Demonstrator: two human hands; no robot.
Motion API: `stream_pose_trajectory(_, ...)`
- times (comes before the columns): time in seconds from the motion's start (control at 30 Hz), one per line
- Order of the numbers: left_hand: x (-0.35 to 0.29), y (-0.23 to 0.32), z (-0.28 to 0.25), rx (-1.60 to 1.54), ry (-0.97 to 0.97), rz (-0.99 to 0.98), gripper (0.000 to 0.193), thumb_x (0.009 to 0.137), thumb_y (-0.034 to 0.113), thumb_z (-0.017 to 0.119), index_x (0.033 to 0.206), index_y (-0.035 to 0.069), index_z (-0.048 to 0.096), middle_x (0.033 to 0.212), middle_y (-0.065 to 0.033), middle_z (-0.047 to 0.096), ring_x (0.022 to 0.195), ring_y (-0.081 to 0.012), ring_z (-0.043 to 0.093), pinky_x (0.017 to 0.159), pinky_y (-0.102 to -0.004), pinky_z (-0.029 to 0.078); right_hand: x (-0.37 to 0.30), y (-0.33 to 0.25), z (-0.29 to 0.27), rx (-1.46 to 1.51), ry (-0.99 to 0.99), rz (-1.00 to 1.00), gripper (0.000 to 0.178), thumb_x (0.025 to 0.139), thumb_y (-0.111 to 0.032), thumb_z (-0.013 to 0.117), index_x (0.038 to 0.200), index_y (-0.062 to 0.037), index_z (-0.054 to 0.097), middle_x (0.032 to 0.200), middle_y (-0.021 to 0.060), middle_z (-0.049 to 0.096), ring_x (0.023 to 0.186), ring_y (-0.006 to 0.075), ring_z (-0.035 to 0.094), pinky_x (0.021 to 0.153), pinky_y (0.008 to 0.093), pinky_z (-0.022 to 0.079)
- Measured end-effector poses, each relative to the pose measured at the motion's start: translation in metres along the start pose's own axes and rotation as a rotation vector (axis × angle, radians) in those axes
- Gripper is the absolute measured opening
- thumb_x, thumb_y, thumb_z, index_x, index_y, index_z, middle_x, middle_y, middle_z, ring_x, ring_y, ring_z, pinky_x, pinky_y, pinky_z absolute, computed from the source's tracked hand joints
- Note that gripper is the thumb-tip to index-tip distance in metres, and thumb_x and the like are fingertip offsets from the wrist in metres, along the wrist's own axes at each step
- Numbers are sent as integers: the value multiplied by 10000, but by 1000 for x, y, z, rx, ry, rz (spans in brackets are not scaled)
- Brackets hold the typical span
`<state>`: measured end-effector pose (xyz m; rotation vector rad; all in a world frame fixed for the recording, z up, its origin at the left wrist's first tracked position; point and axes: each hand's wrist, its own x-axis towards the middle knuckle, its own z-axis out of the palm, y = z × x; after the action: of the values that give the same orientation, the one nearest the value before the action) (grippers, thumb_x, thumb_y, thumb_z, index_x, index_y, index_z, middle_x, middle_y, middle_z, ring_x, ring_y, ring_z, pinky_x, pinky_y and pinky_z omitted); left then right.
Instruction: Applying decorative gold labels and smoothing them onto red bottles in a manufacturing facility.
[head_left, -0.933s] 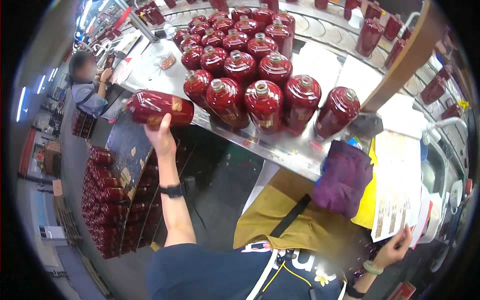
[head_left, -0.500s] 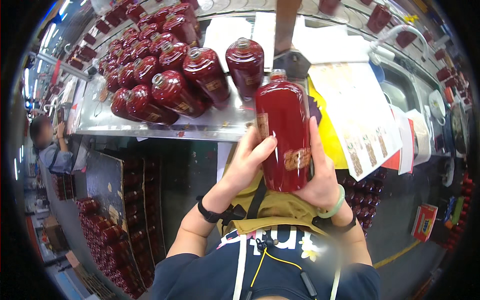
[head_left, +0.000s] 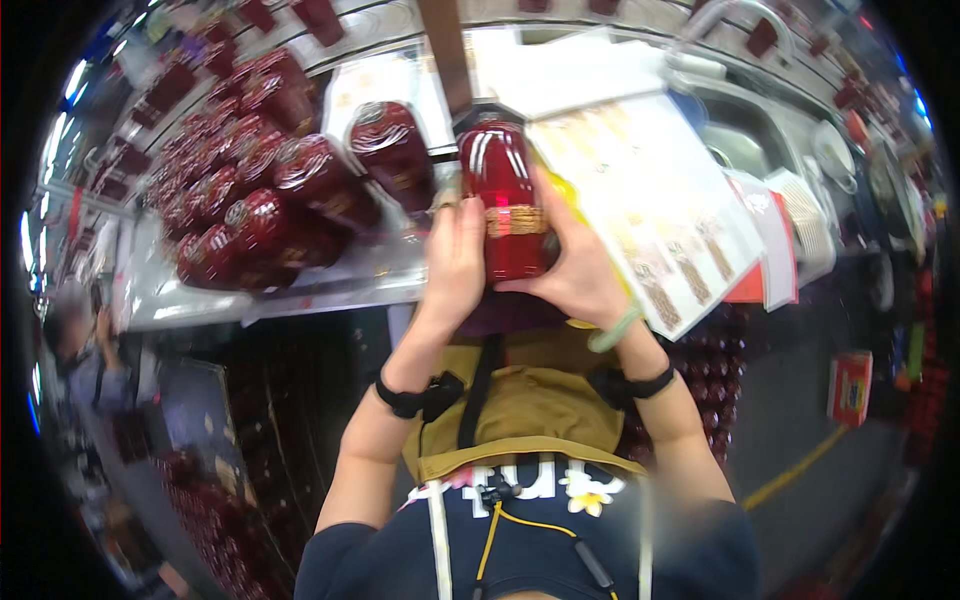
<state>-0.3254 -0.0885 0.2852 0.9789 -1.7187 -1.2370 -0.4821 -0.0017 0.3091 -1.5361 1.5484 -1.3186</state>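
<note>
A dark red glass bottle [head_left: 500, 170] with a gold patterned band stands between my two hands near the front of the worktop. My left hand [head_left: 458, 262] presses its left side, the fingers straight and pointing up along the glass. Around the right side and lower edge curls my right hand [head_left: 580, 268], its thumb at the bottle's base. Just to the left is a single red bottle [head_left: 392, 155] of the same kind. Beyond it, a group of similar bottles [head_left: 255, 225] crowds together, blurred by motion.
White printed sheets [head_left: 640, 190] lie right of the bottle, over something yellow. Farther right are a metal sink [head_left: 750, 135] and a white tap [head_left: 775, 25]. A brown post [head_left: 444, 50] rises behind the bottle. Another person [head_left: 95, 365] is at the far left.
The bottle has moved away from my body, toward the worktop, and its gold pattern now faces me as a band. My left fingers have straightened. The whole view has shifted.
</note>
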Motion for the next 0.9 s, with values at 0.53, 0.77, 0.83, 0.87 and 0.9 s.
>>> stream_pose_trajectory(0.53, -41, 21, -14, 275, -146, 125, 1111, 722, 151, 926, 1590, -75, 271, 1505, -247, 515, 1311, -292, 583, 1110, -393, 438, -30, 148, -336, -918, 392, 685, 566, 752, -361, 887, 1201, -53, 735, 1173, 193, 734, 1064, 308, 705, 942, 386, 541)
stream_pose_trajectory(0.77, -40, 13, -14, 208, -157, 116, 1055, 751, 12, 864, 1613, -42, 257, 1535, -195, 482, 1334, -245, 546, 1116, -373, 453, -42, 199, -401, -1014, 297, 767, 696, 757, -454, 868, 1323, -90, 692, 1312, 246, 672, 1246, 372, 631, 1092, 409, 468)
stream_pose_trajectory(0.83, -40, 15, -16, 233, -147, 103, 1027, 756, 4, 855, 1607, -36, 282, 1514, -189, 509, 1339, -248, 546, 1120, -371, 448, -38, 207, -408, -1075, 191, 778, 541, 802, -479, 817, 1257, -194, 750, 1324, 264, 644, 1250, 392, 610, 1094, 416, 465)
stream_pose_trajectory(0.87, -40, 16, -17, 239, -146, 100, 1027, 756, 4, 855, 1607, -36, 282, 1514, -189, 509, 1339, -248, 546, 1120, -371, 448, -36, 214, -406, -1100, 237, 792, 404, 838, -452, 785, 1195, -262, 779, 1312, 264, 623, 1243, 406, 593, 1088, 424, 469)
stream_pose_trajectory(0.9, -41, 16, -18, 245, -139, 104, 1015, 759, -3, 849, 1606, -35, 290, 1513, -186, 511, 1337, -250, 548, 1121, -373, 446, -34, 216, -409, -1102, 236, 789, 404, 838, -452, 785, 1195, -262, 779, 1312, 264, 623, 1243, 406, 593, 1088, 424, 469)
